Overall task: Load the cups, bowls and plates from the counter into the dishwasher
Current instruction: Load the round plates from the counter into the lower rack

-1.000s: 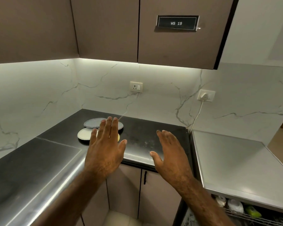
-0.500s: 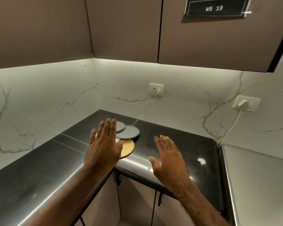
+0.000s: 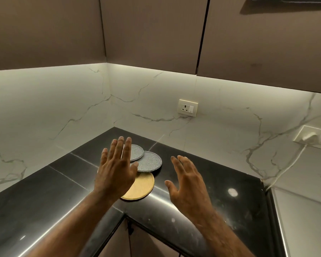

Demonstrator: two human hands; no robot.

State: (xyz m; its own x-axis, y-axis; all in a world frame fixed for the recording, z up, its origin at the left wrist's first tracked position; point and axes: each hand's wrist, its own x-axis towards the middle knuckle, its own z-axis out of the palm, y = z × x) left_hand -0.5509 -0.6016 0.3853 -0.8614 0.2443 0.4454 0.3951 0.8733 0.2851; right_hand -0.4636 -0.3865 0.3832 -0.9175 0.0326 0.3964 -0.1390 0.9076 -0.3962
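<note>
Both hands are open with fingers straight, palms facing away, and hold nothing. The left hand (image 3: 117, 171) is in front of the plates and hides part of them; the right hand (image 3: 188, 184) is to their right. In the corner of the black counter (image 3: 220, 199) lies a yellow plate (image 3: 142, 186). Just behind it are a grey plate (image 3: 150, 161) and a second grey plate (image 3: 137, 152), their edges overlapping. A socket (image 3: 188, 107) sits on the marble wall (image 3: 50, 101).

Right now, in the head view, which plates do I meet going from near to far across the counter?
yellow plate → nearer grey plate → farther grey plate, partly hidden by the left hand.
</note>
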